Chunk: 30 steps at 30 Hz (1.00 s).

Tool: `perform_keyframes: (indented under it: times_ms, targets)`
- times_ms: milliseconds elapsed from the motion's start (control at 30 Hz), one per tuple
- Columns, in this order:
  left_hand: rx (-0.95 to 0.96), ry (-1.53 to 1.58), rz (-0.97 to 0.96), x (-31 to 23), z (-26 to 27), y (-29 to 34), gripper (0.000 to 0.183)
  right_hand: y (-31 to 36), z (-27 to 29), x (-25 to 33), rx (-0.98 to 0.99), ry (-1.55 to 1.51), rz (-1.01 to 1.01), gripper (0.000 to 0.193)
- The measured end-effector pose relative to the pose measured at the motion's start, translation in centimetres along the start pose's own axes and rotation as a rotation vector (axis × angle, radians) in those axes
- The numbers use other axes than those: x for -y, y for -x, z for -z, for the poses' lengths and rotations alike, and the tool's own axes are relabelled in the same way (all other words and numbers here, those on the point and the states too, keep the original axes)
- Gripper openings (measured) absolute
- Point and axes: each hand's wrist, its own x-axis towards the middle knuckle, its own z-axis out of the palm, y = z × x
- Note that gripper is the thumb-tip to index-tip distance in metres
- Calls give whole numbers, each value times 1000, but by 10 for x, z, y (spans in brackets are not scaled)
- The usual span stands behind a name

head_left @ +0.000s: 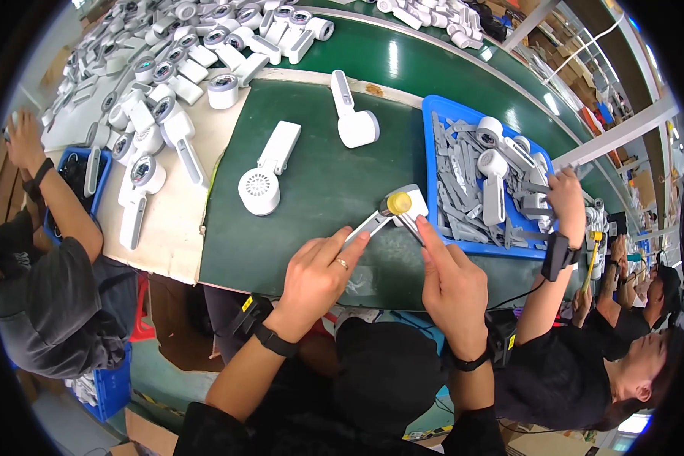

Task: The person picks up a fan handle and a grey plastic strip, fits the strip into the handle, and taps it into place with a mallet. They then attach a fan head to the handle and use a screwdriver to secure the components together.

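Observation:
Near the front of the green work surface (319,186), my left hand (315,273) is closed on the grey-and-white handle of a handheld fan (413,194). My right hand (456,289) grips the thin dark handle of a small mallet (398,202). The mallet's yellow round head lies over the fan, hiding part of it; whether the two touch I cannot tell. Beyond my hands, a white fan (260,190) rests with its vented round end toward me. Another white fan (357,128) lies farther back with its handle pointing away.
A blue bin (431,175) on the right contains grey strips (456,178) and several fans; a co-worker's hand (566,197) reaches over it. Many fans (178,64) are heaped at the left on a pale board (171,251). Another co-worker's arm (68,205) is at far left.

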Motion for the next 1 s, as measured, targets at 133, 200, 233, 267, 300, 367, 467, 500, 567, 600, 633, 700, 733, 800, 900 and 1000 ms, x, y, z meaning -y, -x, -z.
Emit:
perform_keyframes:
  times_ms: [133,200,233,267,300,367,467,500,567,600,633,700,733,800,900,1000]
  targets:
    - [-2,-10,6,-1,-2,0,38,-7,10,14,62,49,17,48]
    - [0,5,13,-1,-2,0,38,-10,17,22,47,49,20,49]
    - [-3,0,15,0,-2,1,38,-11,17,24,27,48,24,49]
    - [-6,0,14,0,-2,0,38,-10,15,22,31,53,21,49]
    - [-4,5,16,0,-2,0,38,-8,10,18,-9,18,34,50]
    - [-18,13,6,-2,-4,-1,38,-7,1,13,-47,-13,43,50]
    - [-4,33,16,0,-5,-1,37,-10,3,13,168,199,71,51]
    - [3,36,23,-1,-4,1,37,-10,10,18,178,197,68,51]
    - [-4,10,14,-1,-3,0,37,-11,18,23,-19,-53,3,52]
    - [-5,12,13,0,-4,0,37,-8,19,22,-15,-39,-27,52]
    - [-9,10,5,0,-4,-1,37,-6,11,18,-15,-37,-28,52]
    - [-10,13,-8,-1,-5,-2,38,-9,-8,13,176,104,10,51]
    - [-11,20,-6,-2,-7,-3,38,-9,3,13,222,224,43,53]
    - [-7,17,4,-1,-5,1,38,-14,9,19,115,133,78,57]
    - [-7,3,6,0,-6,0,38,-10,10,19,-34,7,68,60]
    - [-21,12,-28,0,-8,-5,38,-5,-17,2,97,202,46,56]
